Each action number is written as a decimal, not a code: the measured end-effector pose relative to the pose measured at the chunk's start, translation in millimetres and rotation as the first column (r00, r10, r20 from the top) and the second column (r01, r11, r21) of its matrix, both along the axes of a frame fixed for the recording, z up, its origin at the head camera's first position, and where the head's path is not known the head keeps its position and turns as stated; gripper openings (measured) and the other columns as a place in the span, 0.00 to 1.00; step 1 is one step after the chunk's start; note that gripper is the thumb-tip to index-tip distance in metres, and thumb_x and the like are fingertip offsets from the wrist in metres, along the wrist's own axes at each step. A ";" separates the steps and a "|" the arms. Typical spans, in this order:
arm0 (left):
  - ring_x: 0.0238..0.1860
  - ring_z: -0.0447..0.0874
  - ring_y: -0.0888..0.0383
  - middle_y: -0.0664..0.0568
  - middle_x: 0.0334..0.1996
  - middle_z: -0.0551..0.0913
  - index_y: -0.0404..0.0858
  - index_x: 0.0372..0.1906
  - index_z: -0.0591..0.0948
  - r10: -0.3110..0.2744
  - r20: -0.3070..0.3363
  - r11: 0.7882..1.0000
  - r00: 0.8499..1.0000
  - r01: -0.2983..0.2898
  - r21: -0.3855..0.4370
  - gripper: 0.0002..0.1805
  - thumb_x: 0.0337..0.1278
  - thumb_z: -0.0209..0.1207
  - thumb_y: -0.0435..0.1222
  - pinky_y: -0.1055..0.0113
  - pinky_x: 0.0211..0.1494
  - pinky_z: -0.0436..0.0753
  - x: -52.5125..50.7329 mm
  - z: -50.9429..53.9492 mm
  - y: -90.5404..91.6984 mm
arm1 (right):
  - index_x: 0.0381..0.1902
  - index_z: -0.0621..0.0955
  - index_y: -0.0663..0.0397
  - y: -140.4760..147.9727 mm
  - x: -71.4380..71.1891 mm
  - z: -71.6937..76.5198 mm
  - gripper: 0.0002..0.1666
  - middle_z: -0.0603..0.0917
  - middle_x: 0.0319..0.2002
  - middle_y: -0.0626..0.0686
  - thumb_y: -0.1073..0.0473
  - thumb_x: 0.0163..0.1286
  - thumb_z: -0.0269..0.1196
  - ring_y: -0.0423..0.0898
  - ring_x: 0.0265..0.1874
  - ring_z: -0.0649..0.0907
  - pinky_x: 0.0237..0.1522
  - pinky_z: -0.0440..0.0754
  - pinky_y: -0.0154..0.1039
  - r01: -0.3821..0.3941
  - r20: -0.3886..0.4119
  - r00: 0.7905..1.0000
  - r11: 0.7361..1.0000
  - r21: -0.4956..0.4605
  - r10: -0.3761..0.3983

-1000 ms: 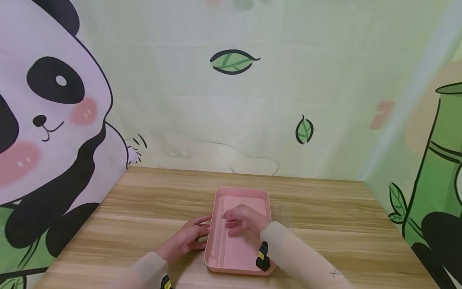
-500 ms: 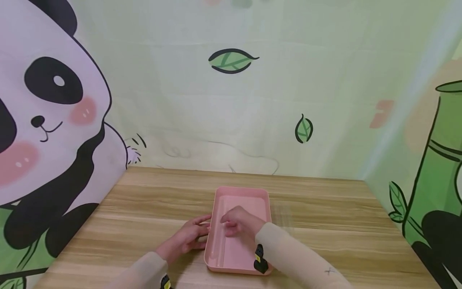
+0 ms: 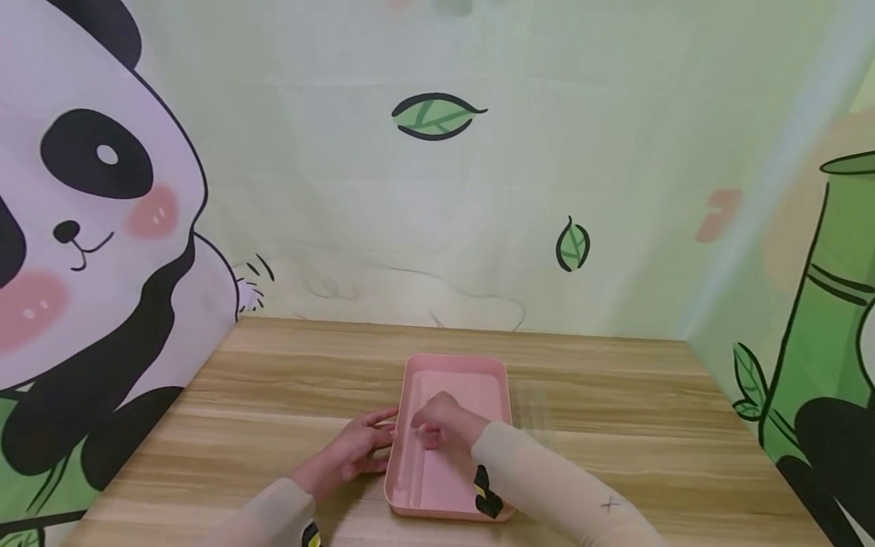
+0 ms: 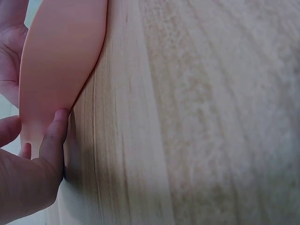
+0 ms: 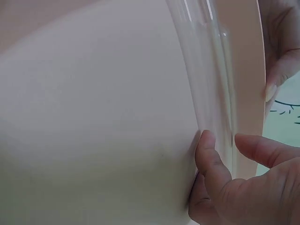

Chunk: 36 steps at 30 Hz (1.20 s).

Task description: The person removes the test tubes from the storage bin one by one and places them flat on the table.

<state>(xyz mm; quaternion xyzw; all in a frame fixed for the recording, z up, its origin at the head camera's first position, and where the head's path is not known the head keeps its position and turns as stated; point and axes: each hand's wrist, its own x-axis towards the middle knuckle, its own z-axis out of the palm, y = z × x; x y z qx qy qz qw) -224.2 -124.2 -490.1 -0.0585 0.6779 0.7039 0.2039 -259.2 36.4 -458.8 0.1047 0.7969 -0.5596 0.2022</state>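
Note:
A shallow pink tray (image 3: 465, 497) stands lengthwise on the wooden table. Clear, glossy tube-like strips (image 5: 213, 61) lie inside along its left wall; their exact kind does not show. My right hand (image 3: 447, 420) is down in the tray, over these strips. In the right wrist view, its thumb and a finger are on either side of the strips with a gap between; firm contact cannot be seen. My left hand (image 3: 358, 444) rests with fairly straight fingers against the outside of the tray's left wall, one fingertip (image 4: 61, 115) low on the wall near the table.
Faint see-through strips (image 3: 535, 406) lie on the table (image 3: 615, 441) just right of the tray. Behind the table rises a pale green printed backdrop (image 3: 328, 190) with a panda and leaves.
My right hand has shifted slightly left inside the tray, toward the clear strips at its left wall. The left hand and the tray keep their places.

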 end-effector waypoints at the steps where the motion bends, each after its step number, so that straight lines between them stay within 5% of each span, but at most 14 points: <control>1: 0.49 0.82 0.59 0.29 0.70 0.70 0.30 0.76 0.63 0.001 0.001 1.000 1.000 -0.001 0.001 0.31 0.70 0.53 0.28 0.58 0.45 0.83 0.5 0.1 -0.1 | 0.34 0.72 0.61 -0.7 0.5 -0.6 0.12 0.68 0.28 0.50 0.76 0.59 0.64 0.43 0.19 0.72 0.23 0.83 0.34 -0.001 -0.002 1.000 1.000 0.001 0.001; 15: 0.51 0.83 0.58 0.29 0.70 0.70 0.31 0.76 0.63 -0.002 0.002 1.000 1.000 0.002 -0.007 0.32 0.70 0.53 0.29 0.58 0.46 0.84 1.6 1.6 -2.6 | 0.26 0.67 0.57 -7.6 -2.3 -5.6 0.18 0.63 0.24 0.49 0.78 0.59 0.64 0.42 0.17 0.71 0.27 0.85 0.38 0.012 -0.002 1.000 1.000 0.025 -0.012; 27: 0.50 0.82 0.60 0.29 0.72 0.68 0.30 0.77 0.61 -0.019 0.005 1.000 1.000 0.019 0.018 0.33 0.70 0.54 0.28 0.57 0.48 0.83 3.3 -1.7 1.2 | 0.38 0.75 0.64 7.7 -5.2 0.7 0.08 0.70 0.31 0.53 0.75 0.63 0.62 0.50 0.30 0.79 0.46 0.89 0.47 -0.010 0.075 0.997 0.999 -0.042 0.013; 36: 0.49 0.83 0.59 0.30 0.71 0.70 0.31 0.76 0.63 0.008 0.009 1.000 1.000 -0.008 -0.003 0.33 0.67 0.54 0.27 0.59 0.46 0.84 0.3 -1.1 0.2 | 0.65 0.70 0.77 20.7 -6.4 11.4 0.31 0.72 0.28 0.53 0.73 0.64 0.61 0.46 0.24 0.78 0.40 0.89 0.43 -0.097 0.024 0.995 0.994 -0.045 0.098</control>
